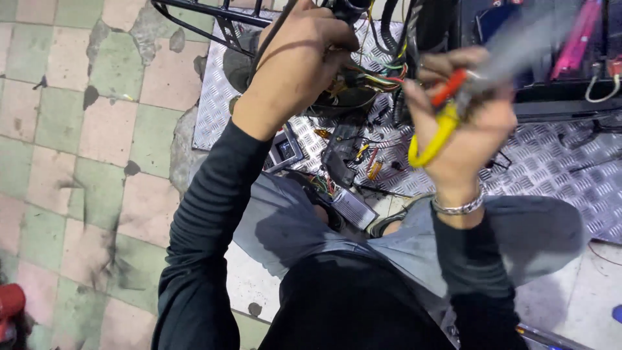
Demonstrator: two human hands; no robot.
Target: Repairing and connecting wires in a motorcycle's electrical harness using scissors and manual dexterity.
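Observation:
My left hand [295, 65] is raised and closed around a bundle of coloured wires [372, 76] coming out of a dark round housing [337, 97]. My right hand [463, 126] grips a pair of scissors [447, 110] with one yellow and one orange-red handle loop; the blades point up and right and are blurred. The scissors sit just right of the wire bundle. A silver bracelet [459, 207] is on my right wrist. Both arms wear dark long sleeves.
A diamond-pattern metal plate [557, 162] lies under the work, strewn with small parts, connectors and a grey box [354, 209]. A black metal frame [214, 14] crosses the top. Worn green and pink floor tiles [78, 129] lie left. A red object [10, 308] sits at lower left.

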